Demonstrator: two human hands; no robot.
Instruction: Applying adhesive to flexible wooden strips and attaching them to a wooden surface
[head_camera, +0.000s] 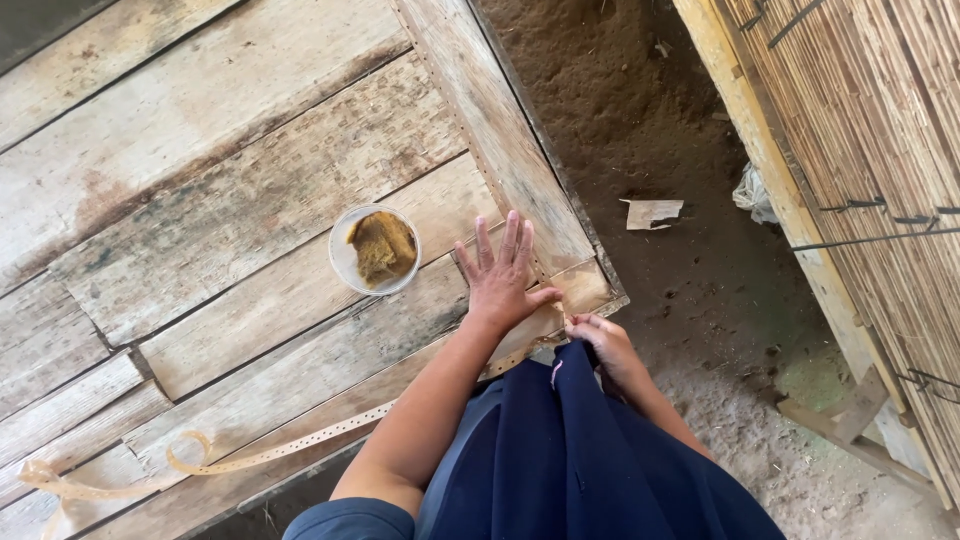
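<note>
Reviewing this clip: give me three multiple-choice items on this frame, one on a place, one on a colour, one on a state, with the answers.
1. Where does the round container stand?
A. on the dirt floor
B. on the wooden platform, left of the flat hand
C. on the person's lap

2. What colour is the garment over the person's legs?
A. dark blue
B. red
C. white

3. How is the left hand?
A. clenched in a fist
B. gripping the container
C. open, fingers spread, palm down on the boards

Answers: 1 B, it sits on the wooden platform. 2 A, the cloth is navy. 3 C, the fingers lie spread on the wood, while the right hand pinches a thin strip at the platform's edge.
</note>
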